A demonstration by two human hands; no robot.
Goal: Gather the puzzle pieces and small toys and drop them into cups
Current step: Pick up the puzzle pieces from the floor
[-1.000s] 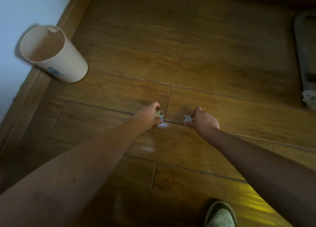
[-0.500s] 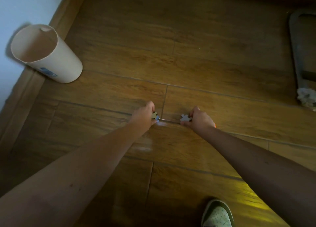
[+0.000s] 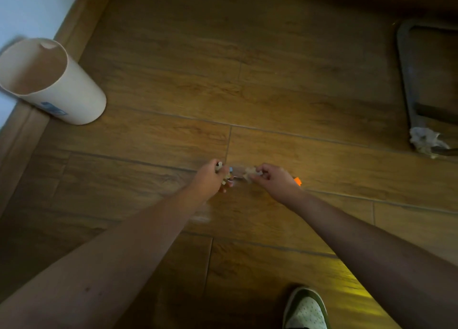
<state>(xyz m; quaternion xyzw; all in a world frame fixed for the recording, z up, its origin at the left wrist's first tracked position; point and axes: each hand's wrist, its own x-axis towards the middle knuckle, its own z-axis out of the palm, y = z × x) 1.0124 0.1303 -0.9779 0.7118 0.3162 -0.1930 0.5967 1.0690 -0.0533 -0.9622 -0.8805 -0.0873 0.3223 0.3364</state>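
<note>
Left hand (image 3: 210,180): closed around several small colourful toys (image 3: 226,180), low over the floor (image 3: 272,93).
Right hand (image 3: 275,180): fingertips pinch a pale puzzle piece (image 3: 250,173).
Handling: the piece is probably light, thin, stiff; pinch its edges.
Cup (image 3: 49,80): far left, open.

A brown wood-plank floor (image 3: 285,93) fills the frame. At upper left a tall cream plastic cup (image 3: 62,90) stands on it beside the wooden skirting board (image 3: 22,135). At upper right lies a dark grey frame-like object (image 3: 409,85), a crumpled whitish wad (image 3: 425,140) at its lower end. At the bottom edge rests a green-trimmed white shoe (image 3: 306,310).
</note>
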